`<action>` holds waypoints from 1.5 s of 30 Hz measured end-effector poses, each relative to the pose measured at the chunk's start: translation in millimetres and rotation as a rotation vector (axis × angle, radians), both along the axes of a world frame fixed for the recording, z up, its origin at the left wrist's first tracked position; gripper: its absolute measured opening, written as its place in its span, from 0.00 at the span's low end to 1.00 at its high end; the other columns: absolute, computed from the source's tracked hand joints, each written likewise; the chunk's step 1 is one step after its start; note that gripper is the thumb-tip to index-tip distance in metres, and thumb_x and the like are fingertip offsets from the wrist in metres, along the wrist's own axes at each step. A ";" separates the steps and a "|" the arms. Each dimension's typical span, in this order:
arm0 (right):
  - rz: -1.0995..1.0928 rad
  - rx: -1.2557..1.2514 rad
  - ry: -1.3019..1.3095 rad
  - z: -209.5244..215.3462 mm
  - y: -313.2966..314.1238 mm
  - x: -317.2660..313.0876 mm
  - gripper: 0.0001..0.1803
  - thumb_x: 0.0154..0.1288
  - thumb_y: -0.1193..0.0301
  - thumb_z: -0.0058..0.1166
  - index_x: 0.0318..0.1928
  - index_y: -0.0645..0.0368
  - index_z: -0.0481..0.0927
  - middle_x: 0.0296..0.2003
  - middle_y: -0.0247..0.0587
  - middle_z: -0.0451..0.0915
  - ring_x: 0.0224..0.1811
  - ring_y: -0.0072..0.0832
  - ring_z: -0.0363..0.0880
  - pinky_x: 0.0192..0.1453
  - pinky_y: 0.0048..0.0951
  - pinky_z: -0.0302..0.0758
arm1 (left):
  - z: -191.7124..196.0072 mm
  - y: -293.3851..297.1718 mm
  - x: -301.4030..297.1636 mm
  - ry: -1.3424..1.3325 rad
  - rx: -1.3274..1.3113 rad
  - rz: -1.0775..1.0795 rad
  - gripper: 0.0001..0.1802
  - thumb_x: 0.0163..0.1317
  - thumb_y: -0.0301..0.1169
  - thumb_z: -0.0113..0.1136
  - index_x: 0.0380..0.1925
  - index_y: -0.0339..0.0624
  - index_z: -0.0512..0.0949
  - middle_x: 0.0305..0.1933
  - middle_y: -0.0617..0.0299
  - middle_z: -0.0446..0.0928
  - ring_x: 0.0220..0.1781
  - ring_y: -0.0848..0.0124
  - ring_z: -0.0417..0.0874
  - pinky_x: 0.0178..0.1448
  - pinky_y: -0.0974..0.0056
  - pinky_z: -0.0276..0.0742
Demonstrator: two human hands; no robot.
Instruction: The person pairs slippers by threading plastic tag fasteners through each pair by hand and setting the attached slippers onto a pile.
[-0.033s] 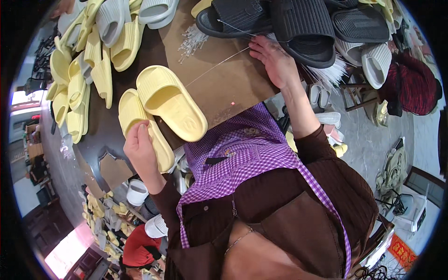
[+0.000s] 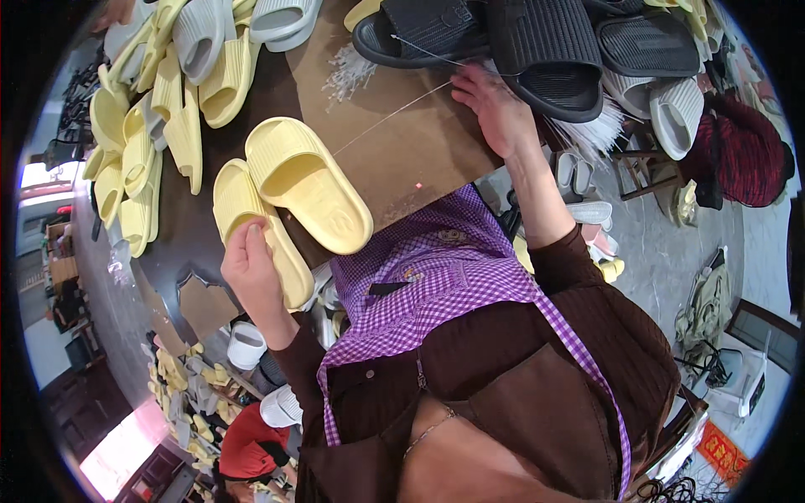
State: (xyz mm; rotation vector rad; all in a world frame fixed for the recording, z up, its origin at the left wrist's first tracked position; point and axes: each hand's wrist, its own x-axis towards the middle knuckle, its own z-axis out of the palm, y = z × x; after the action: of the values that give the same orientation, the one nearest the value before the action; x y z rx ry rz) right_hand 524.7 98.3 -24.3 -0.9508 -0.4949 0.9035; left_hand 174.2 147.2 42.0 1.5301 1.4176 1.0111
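Two yellow slide slippers lie side by side on the table, the right slipper (image 2: 323,197) partly over the left one (image 2: 281,251). My left hand (image 2: 251,260) is closed in a pinch at the left slipper's strap opening; the fingertips partly hide the contact. My right hand (image 2: 499,113) rests at the table's far side by the black slippers (image 2: 545,50), fingers stretched out and the thumb hidden. A thin white plastic strand (image 2: 394,113) runs along the table toward its fingertips. Another strand crosses the black slipper (image 2: 419,33) beside that hand.
Bundles of white plastic strands (image 2: 348,71) lie beside and under the black slippers. Yellow and grey slippers (image 2: 201,46) are heaped at the left of the brown table (image 2: 419,168). A stool (image 2: 650,172) stands to the right. A person in red (image 2: 251,444) is low at the left, near more slippers.
My right hand has shifted very slightly to the right. My left hand and the yellow slippers stay almost where they were.
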 end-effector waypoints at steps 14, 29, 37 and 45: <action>0.043 0.066 0.020 -12.1 -1.6 3.8 0.23 0.69 0.67 0.45 0.60 0.65 0.65 0.58 0.51 0.66 0.59 0.42 0.67 0.61 0.41 0.66 | 9.7 -14.8 -28.5 -0.144 -0.117 0.053 0.09 0.64 0.27 0.51 0.36 0.31 0.78 0.17 0.76 0.62 0.18 0.88 0.57 0.22 0.79 0.47; -0.214 -0.124 -1.537 61.8 -87.7 -26.1 0.10 0.59 0.82 0.45 0.39 0.65 0.79 0.40 0.41 0.78 0.43 0.28 0.77 0.47 0.26 0.73 | 4.5 -11.0 -22.1 -0.185 -0.138 -0.076 0.10 0.64 0.26 0.51 0.38 0.29 0.78 0.18 0.73 0.64 0.19 0.87 0.58 0.23 0.79 0.49; -0.500 -0.342 -1.366 83.4 -141.1 80.8 0.12 0.60 0.80 0.45 0.44 0.66 0.75 0.39 0.47 0.79 0.42 0.41 0.77 0.47 0.32 0.72 | 18.1 -23.7 31.5 -0.118 -0.132 -0.300 0.16 0.63 0.22 0.48 0.50 0.30 0.73 0.19 0.73 0.63 0.20 0.85 0.60 0.24 0.78 0.54; -0.180 -0.537 -1.565 53.7 -91.2 119.5 0.15 0.58 0.72 0.50 0.45 0.66 0.73 0.42 0.55 0.77 0.44 0.53 0.74 0.48 0.42 0.71 | -5.7 -27.2 144.9 -0.152 -0.228 -0.889 0.26 0.62 0.25 0.52 0.60 0.32 0.62 0.27 0.66 0.72 0.29 0.81 0.72 0.34 0.76 0.68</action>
State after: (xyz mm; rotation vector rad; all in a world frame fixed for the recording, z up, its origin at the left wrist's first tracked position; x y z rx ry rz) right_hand 644.2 7.0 29.4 -2.0963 -1.4721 -0.0828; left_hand 319.1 119.9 36.3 1.6161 0.5851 0.3848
